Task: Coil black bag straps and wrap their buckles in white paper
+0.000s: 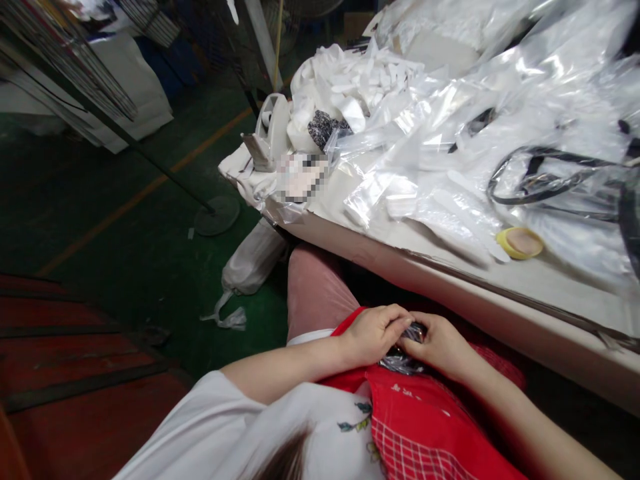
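Note:
My left hand (376,333) and my right hand (440,343) meet low over my lap, close to the table's front edge. Between them sits a small dark, shiny bundle (403,363) that looks wrapped in clear plastic. Both hands have their fingers curled round it, with the thumbs and fingertips nearly touching. Its exact kind is hidden by the fingers and the glare. Under the hands lies a red apron (415,413) with a white grid pattern.
On the white table (350,241) lie clear plastic bags (430,127), a black looped strap (520,193), a yellow-rimmed round piece (520,243), a tape dispenser (270,133) and a blurred-out phone-like thing (303,179). A stand base (216,217) and a white sack (253,260) rest on the floor.

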`<state>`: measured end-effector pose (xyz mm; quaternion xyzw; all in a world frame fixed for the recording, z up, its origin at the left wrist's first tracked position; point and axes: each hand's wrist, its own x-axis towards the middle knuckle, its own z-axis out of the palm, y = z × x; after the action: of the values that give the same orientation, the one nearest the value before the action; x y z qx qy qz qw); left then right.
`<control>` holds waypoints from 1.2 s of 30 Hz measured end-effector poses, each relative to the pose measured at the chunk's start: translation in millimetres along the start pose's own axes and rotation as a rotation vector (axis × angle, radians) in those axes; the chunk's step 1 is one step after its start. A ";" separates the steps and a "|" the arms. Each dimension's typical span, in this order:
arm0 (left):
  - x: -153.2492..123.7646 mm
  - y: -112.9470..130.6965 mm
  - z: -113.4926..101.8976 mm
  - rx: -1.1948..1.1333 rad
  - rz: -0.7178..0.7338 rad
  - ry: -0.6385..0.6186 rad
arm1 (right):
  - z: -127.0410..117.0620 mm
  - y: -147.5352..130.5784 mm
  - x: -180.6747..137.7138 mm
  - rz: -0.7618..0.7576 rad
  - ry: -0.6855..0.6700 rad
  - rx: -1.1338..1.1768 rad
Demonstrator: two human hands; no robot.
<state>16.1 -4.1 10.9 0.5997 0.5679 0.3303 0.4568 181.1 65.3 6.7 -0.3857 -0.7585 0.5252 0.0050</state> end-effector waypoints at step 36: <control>0.6 -6.1 2.5 -0.470 -0.242 -0.054 | -49.9 -59.2 -53.0 -0.151 0.191 -0.449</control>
<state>16.2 -4.3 4.2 0.4138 0.5307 0.3799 0.6347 204.6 64.6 97.5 -0.3670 -0.8790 0.3028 0.0300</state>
